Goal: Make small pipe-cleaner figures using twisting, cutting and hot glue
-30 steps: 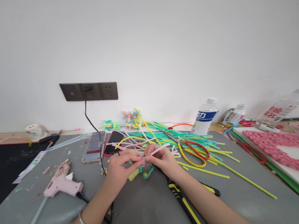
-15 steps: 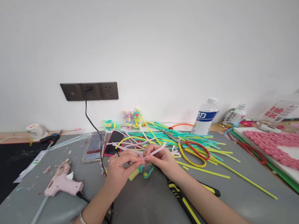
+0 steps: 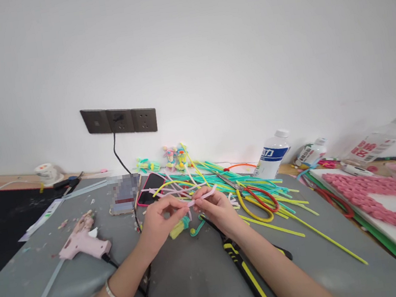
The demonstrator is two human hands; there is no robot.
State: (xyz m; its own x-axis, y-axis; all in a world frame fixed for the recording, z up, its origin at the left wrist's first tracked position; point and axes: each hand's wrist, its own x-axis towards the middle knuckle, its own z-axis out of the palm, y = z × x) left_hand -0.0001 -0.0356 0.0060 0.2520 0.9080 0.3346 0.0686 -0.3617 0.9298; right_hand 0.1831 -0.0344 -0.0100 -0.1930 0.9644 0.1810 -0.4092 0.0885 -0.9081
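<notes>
Between my two hands is a pale pink pipe cleaner (image 3: 210, 192). My left hand (image 3: 164, 220) pinches one part of it between thumb and fingers. My right hand (image 3: 216, 208) pinches it close by, and a free end sticks out past the right fingers. Just below the hands, a small yellow and teal pipe-cleaner piece (image 3: 177, 228) lies on the grey mat (image 3: 189, 289), beside a curled teal stem (image 3: 197, 229). Pliers (image 3: 247, 272) with black and yellow handles lie partly under my right forearm.
Behind the hands spreads a pile of pipe cleaners (image 3: 205, 174), with scissors (image 3: 255, 199) on it. A pink glue gun (image 3: 83, 240) and its cord lie left. Phones (image 3: 154, 182), small figures (image 3: 176, 157) and a bottle (image 3: 271, 155) stand or lie toward the wall.
My fingers have shifted along the pink pipe cleaner and the hands are slightly further apart. More of the yellow and teal piece shows beneath them.
</notes>
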